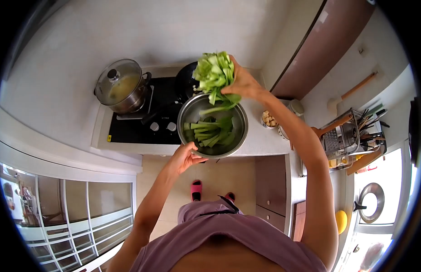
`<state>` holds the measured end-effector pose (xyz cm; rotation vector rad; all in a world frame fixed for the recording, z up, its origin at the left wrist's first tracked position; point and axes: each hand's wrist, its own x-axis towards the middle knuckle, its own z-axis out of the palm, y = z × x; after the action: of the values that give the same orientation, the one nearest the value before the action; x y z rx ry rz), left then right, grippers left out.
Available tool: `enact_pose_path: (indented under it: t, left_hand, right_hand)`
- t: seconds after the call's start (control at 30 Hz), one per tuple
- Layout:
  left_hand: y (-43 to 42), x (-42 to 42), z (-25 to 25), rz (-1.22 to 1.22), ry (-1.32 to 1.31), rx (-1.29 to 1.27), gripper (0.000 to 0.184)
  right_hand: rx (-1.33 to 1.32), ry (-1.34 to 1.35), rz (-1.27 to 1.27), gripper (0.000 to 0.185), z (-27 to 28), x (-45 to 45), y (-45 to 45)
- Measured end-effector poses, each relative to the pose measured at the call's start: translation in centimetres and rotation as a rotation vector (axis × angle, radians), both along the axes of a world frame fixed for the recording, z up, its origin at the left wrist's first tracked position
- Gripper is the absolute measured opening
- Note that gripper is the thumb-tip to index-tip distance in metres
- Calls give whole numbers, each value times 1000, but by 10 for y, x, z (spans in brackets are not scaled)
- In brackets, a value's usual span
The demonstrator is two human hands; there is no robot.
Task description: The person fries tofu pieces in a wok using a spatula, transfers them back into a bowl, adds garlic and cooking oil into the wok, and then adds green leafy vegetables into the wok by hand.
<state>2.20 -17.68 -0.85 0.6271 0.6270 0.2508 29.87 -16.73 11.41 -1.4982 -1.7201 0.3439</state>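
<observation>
My left hand (185,157) grips the near rim of a metal bowl (241,124), which it holds tilted in front of the stove. Several cut green-leaf stalks (208,135) lie in the bowl. Above its far side, my right hand (243,85) is closed around a bunch of bok choy (213,71), pale stem ends pointing away from me. One leafy stalk (218,109) hangs down from that bunch over the bowl. Just beyond the bowl sits a dark wok (185,80), partly hidden by the greens, with some pale pieces inside.
On the left burner stands a lidded pot (121,88) with yellowish contents. The black stovetop (129,131) has two knobs. Right of the bowl, a small dish of pale cubes (268,119) rests on the counter near jars. A utensil rack (344,136) stands farther right.
</observation>
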Motion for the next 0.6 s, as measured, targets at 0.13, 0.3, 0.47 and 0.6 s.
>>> enact_pose_path:
  t: [0.13,0.3,0.47,0.6]
  left_hand:
    - [-4,-24,-17,39,-31,-103,46]
    - [-23,-49,-8,91,80,-61,45]
    - [-34,-64,-20,92,31,-67,47]
    - [-38,-67,-23,124,-3,-92,46]
  right_hand:
    - [-152,-68,-89,94,-15,20,72]
    - [-377,-400,-185,101,-105,31,142]
    - [-632,-510,-117,125,-157,33,170]
    - [-707,-627,-85,126,-126,30,156]
